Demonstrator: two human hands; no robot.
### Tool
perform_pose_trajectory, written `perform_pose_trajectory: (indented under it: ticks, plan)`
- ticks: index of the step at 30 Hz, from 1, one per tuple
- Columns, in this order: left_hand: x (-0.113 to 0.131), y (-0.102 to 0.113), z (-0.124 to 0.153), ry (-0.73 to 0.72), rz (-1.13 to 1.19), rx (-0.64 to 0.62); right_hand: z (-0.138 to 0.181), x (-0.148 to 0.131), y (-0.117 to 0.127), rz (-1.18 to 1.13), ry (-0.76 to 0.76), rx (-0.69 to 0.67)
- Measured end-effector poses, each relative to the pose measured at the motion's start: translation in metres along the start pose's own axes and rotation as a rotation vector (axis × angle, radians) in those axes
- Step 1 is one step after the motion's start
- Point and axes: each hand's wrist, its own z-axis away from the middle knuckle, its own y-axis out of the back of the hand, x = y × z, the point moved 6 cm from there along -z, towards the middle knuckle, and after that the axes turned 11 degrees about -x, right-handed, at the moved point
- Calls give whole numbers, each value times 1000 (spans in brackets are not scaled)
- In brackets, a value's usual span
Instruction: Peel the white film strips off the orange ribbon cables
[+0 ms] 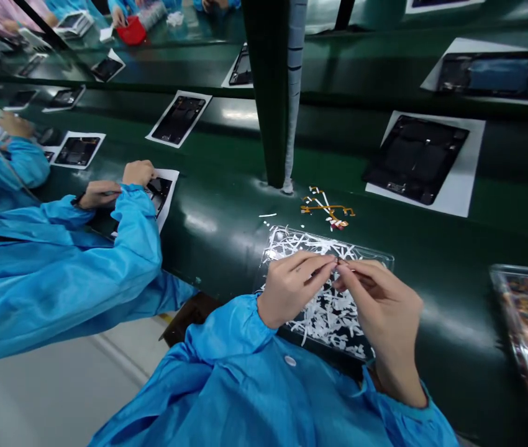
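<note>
**Tiny part (338, 261) pinched over a tray (380, 253) of strips (332, 326)**

So the left hand (294, 282) and right hand (385, 304) meet fingertip to fingertip, both gripping the part, too small to make out. From there, orange cables (324, 209) lie on the table (227, 205) at 12 o'clock, a black panel (413, 155) at 1, a clear box (509, 270) between 3 and 4.

Text: we can read none | labels, brands: we make out none | numbers, signs: none legible to us

Tiny dark piece (338, 261) (mostly hidden) between fingers (318, 262).
</note>
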Motion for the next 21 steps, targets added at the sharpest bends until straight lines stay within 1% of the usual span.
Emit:
perform_pose_trajectory:
  ticks: [6,9,12,16,21]
  plan:
    - [4,-3,-2,18,-75,-55,0,-2,3,110,36,-79]
    - [2,-6,-5,37,-168,-67,0,-1,5,179,51,-111]
    - [-3,-10,-7,13,-220,-66,-1,2,5,200,28,-136]
    - [-11,-10,-4,4,-177,-78,-5,9,0,179,-26,-146]
    - [-18,-3,0,43,-140,-58,-9,5,-11,169,-13,-117]
